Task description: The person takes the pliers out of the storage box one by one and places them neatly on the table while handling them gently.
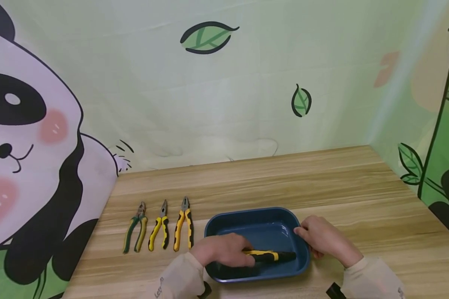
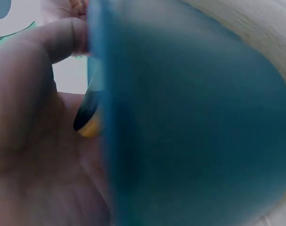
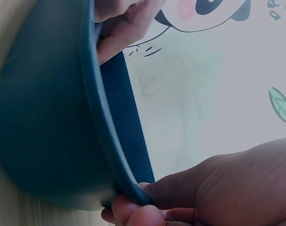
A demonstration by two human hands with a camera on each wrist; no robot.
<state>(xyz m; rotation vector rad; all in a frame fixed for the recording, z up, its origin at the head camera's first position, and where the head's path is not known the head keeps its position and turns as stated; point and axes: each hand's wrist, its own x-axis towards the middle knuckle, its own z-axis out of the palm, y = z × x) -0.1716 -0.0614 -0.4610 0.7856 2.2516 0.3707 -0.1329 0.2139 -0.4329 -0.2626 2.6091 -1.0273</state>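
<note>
A dark blue tray (image 1: pixel 262 211) stands on the wooden table. My left hand (image 1: pixel 224 249) reaches over its left side and grips a pair of yellow-and-black pliers (image 1: pixel 271 256) low inside it. The dark end of the pliers points right, and my fingers cover much of the handles. In the left wrist view, a handle end (image 2: pixel 90 123) shows by the palm, and the tray wall (image 2: pixel 204 117) hides the rest. My right hand (image 1: pixel 323 238) pinches the tray's right rim (image 3: pixel 117 148) between thumb and fingers.
Left of the tray, three pliers lie in a row, heads away from me: green-handled pliers (image 1: pixel 135 228), yellow-and-black pliers (image 1: pixel 159 228) and larger orange-and-black pliers (image 1: pixel 184 226). A printed cloth (image 1: pixel 247 116) with a panda and leaves hangs behind the table (image 1: pixel 336 174).
</note>
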